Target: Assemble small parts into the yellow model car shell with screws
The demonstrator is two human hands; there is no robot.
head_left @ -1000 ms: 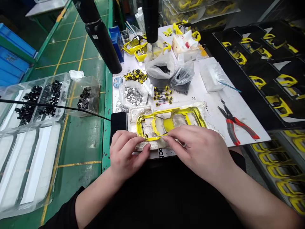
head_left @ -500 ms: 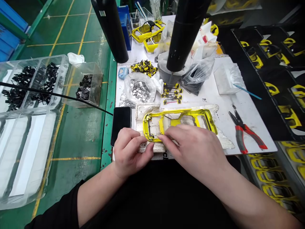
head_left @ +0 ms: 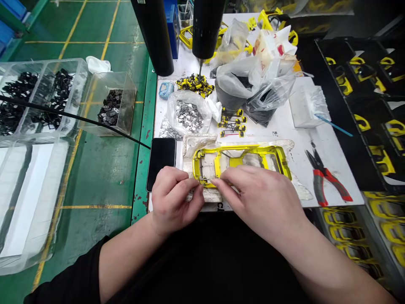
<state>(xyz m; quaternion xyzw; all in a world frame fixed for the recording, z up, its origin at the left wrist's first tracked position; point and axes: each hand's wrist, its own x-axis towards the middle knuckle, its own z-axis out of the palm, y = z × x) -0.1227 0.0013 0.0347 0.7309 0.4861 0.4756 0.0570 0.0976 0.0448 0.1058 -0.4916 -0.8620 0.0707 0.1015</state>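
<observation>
A yellow toy car body shell [head_left: 253,148] lies with its hollow inside facing up in a white foam cradle [head_left: 199,141]. Thin dark rods and small fittings sit inside its left end. At the near left corner, my left hand [head_left: 177,200] is closed, thumb and forefinger pinched together at the shell's edge. Across the near side lies my right hand [head_left: 261,192], its thumb and fingertips closed on the shell's near rim by the left window bar. Any small part between the fingertips is hidden.
A phone [head_left: 162,162] lies left of the cradle, red-handled pliers [head_left: 327,179] to the right. Behind are a bag of silver pieces [head_left: 190,116], yellow-black axle parts [head_left: 232,123] and bags of black parts [head_left: 265,105]. A black electric screwdriver [head_left: 207,29] hangs overhead.
My left thumb has closed up against the forefinger at the shell's corner. My right hand has barely moved. The hanging screwdriver has swung left, and the whole view has shifted slightly.
</observation>
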